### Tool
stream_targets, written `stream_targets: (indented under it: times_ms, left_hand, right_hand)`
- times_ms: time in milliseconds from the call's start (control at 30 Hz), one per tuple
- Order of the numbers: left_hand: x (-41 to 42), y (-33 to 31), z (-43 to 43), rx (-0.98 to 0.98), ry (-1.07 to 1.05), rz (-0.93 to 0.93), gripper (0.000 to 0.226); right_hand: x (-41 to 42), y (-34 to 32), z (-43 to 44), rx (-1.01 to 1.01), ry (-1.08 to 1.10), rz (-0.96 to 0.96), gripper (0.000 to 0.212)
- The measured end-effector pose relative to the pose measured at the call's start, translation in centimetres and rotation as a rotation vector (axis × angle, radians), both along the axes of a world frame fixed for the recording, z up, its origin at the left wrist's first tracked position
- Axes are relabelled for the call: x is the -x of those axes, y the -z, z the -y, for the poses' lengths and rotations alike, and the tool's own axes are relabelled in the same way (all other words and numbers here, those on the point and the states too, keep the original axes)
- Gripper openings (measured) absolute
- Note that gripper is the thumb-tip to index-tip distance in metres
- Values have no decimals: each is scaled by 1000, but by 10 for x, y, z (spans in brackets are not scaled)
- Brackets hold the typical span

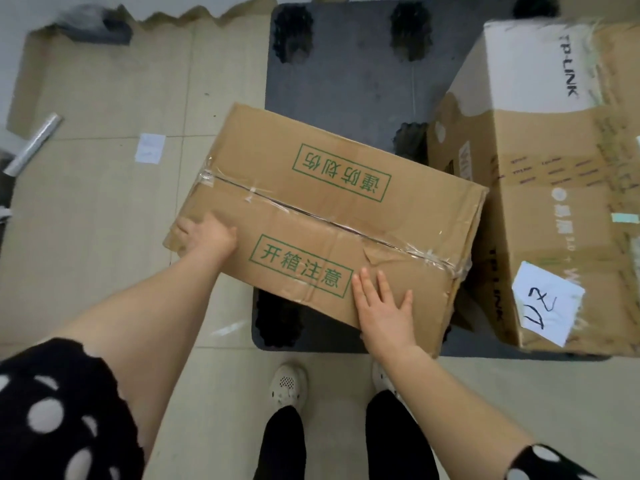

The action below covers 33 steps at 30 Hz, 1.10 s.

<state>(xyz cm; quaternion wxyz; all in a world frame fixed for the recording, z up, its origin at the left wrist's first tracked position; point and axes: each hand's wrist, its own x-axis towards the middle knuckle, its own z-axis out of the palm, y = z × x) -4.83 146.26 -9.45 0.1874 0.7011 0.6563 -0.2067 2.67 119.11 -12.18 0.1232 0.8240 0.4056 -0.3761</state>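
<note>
Pale tiled floor (104, 237) underfoot, with dark grey pallet (349, 91) laid across upper middle. On pallet's near left corner, askew: cardboard box (332, 209), top flaps closed and sealed along the centre seam with clear tape, green Chinese print in two frames on the lid. Left end jutting past pallet edge over the tiles; right end just beside larger TP-LINK carton (540, 188) (touching or not, hard to tell). Resting or slightly lifted: cannot tell either.

At box's left end, near the front corner, left hand (204, 233): palm on lid, fingers bent down over the edge and gripping it, tips out of sight. By near right corner, right hand (384, 306) flat on lid, fingers straight and slightly spread, clasping nothing, only pressing on cardboard.

Stuck on carton's near part, white note (547, 303) with black handwriting. Off to the left on tiles: roll of clear film (33, 143), small white paper slip (149, 148), flattened cardboard sheet (104, 74) farther back. Below, white shoes (287, 386) and black trousers; black sleeves with white dots (52, 410) at both lower corners.
</note>
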Motion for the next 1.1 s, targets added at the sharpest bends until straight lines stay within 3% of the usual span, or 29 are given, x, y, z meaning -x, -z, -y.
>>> stream_targets:
  times_ms: [67, 233, 467, 600, 800, 1100]
  left_hand:
    - [9, 4, -16, 23, -20, 0, 78]
    - [27, 23, -51, 55, -24, 7, 118]
    - [49, 37, -51, 49, 72, -74, 119]
    - [75, 40, -27, 118, 75, -171, 133]
    - [95, 43, 24, 289, 75, -118, 109]
    - [96, 40, 74, 267, -38, 78, 77]
  right_hand:
    - [17, 3, -7, -15, 83, 63, 86]
    - [40, 16, -21, -34, 229, 148, 89]
    - [45, 22, -10, -79, 282, 172, 79]
    - [41, 23, 14, -80, 268, 185, 81]
    - [27, 13, 57, -37, 253, 197, 88]
    - [8, 22, 94, -21, 235, 206, 96]
